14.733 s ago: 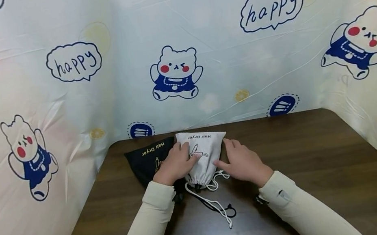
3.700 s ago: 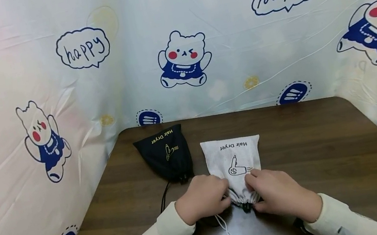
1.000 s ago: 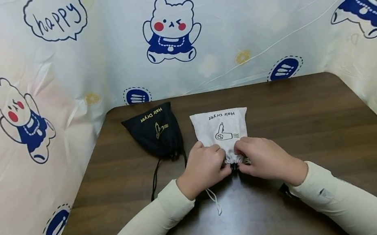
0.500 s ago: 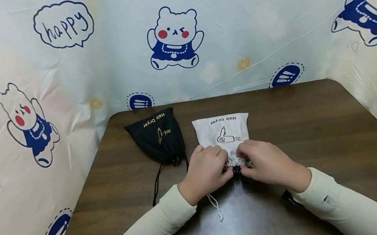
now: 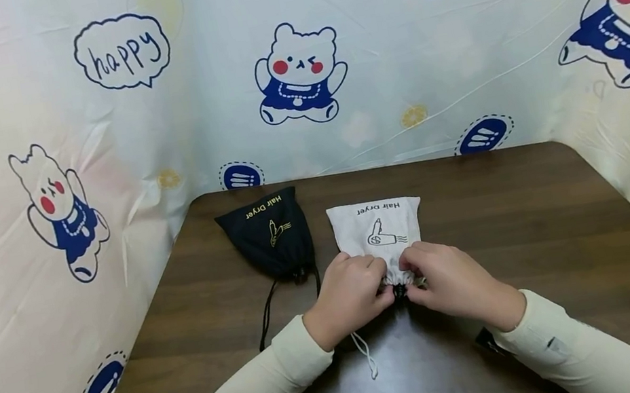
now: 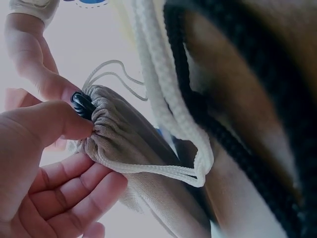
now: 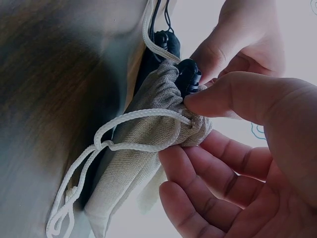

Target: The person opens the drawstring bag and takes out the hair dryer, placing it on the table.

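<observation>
A white drawstring bag [image 5: 378, 224] printed "Hair Dryer" lies on the table with its gathered mouth toward me. My left hand [image 5: 351, 290] pinches the left side of that mouth between thumb and curled fingers. On the opposite side, my right hand [image 5: 455, 281] pinches the cloth the same way. Between the two thumbs sits a black cord lock [image 7: 188, 77], also visible as a black toggle [image 6: 83, 104] in the left wrist view. White cords [image 6: 163, 171] come out of both sides of the gathered cloth. The bag's contents are hidden.
To the left lies a black drawstring bag [image 5: 272, 241] with yellow print, its black cords [image 5: 266, 317] trailing toward the front. Both bags are on a dark wooden table [image 5: 509, 214]. A printed cloth [image 5: 380, 62] hangs around the back and sides.
Since the oldest frame, the white bag has moved right and nearer, away from the black bag. Both hands now pinch its mouth. Over the last second, mostly the head view tilts.
</observation>
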Demonstrator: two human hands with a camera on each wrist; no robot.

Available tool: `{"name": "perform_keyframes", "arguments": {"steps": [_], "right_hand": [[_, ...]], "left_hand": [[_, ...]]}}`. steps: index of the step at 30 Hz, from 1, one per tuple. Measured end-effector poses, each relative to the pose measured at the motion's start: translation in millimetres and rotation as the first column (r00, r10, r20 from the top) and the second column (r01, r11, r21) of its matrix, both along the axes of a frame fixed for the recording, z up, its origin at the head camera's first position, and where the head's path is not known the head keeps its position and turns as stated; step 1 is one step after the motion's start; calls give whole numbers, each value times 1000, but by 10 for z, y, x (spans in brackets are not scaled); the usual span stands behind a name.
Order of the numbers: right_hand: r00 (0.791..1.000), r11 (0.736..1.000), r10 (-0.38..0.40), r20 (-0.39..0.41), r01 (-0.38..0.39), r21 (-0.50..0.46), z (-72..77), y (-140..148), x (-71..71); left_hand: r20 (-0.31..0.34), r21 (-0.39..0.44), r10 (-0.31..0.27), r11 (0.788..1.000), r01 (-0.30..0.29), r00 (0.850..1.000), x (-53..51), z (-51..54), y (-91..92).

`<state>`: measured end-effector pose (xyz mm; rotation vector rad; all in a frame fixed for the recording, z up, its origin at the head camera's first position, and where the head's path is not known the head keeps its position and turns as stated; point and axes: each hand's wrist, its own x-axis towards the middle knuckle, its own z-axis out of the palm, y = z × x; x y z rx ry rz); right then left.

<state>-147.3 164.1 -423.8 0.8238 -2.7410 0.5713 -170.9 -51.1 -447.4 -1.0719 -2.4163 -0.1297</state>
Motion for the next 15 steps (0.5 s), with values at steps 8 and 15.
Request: {"name": "perform_keyframes", "arguments": {"steps": [8,15], "right_hand": [[1000,1000,10,-28,-10,-5,-4,-5,5],[999,1000,-13,-40,13,-1,-14,-4,3]], "left_hand": [[-1,40,-24,999,25,1000,6,-9,1],[-4,76,-24,997,25,1000,10,1,-1]]}}
